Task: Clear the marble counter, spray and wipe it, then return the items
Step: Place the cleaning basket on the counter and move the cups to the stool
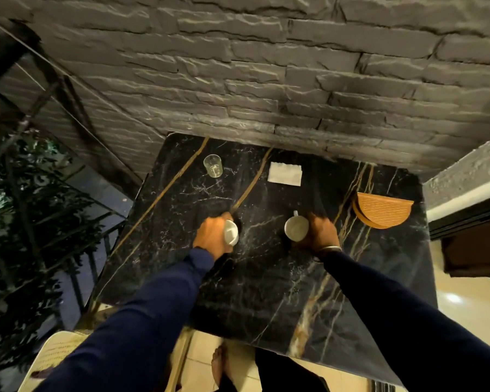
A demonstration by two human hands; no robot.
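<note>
Near the middle of the table [266,292], the left hand [211,236] grips a white cup [231,232] tipped sideways, its mouth toward the right edge. The right hand [321,236] curls its fingers [314,222] round a second white cup [296,228], handle toward the far edge.

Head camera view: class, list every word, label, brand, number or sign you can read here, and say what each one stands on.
No readable text anywhere in this view.
Pale surface at lower left: faint rows of marks, too blurred to read.
Glass tumbler, white napkins, woven mats, left white cup, right white cup: no lettering visible.
</note>
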